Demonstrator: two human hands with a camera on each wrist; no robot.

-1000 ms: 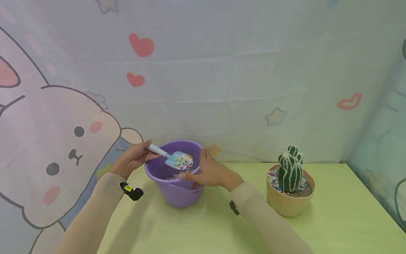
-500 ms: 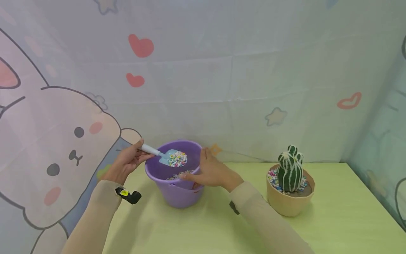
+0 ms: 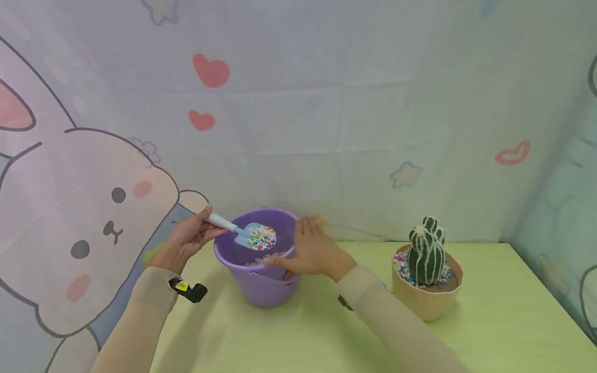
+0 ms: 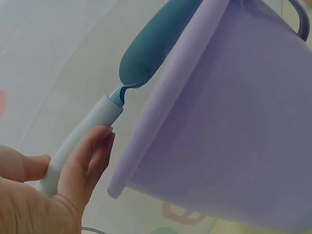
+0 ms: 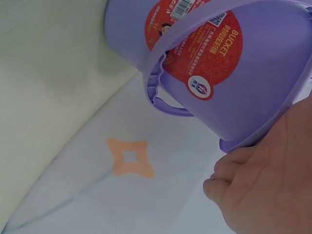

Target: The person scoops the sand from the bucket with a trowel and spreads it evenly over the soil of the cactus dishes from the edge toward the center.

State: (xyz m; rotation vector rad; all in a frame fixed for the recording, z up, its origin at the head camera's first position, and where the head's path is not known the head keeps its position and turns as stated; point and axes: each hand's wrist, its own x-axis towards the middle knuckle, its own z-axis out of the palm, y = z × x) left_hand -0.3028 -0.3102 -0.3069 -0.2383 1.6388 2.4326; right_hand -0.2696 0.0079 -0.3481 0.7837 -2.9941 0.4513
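Note:
Between thumb and fingers, my left hand [image 3: 186,238] holds the white handle of a light-blue toy shovel [image 3: 249,237]. Its scoop carries a heap of small multicoloured pebbles [image 3: 263,238] above the mouth of a purple bucket [image 3: 266,287]. More pebbles lie inside the bucket. In the left wrist view the shovel's handle [image 4: 80,134] slants up past the bucket rim [image 4: 161,107]. My right hand [image 3: 314,251] rests against the bucket's right rim, fingers fairly straight and pointing away, thumb over the near rim. The right wrist view shows those fingertips by the rim; the thumb is hidden there.
A green cactus [image 3: 426,256] stands in a tan pot [image 3: 422,300] to the right, with pebbles over part of its soil. The bucket's handle [image 5: 156,73] hangs down its side. Behind the light-green table [image 3: 298,336] hangs a printed cloth [image 3: 354,119].
My left hand has drawn the loaded shovel slightly left over the bucket. The right hand's fingers have straightened and spread a little at the rim. The bucket stays in place.

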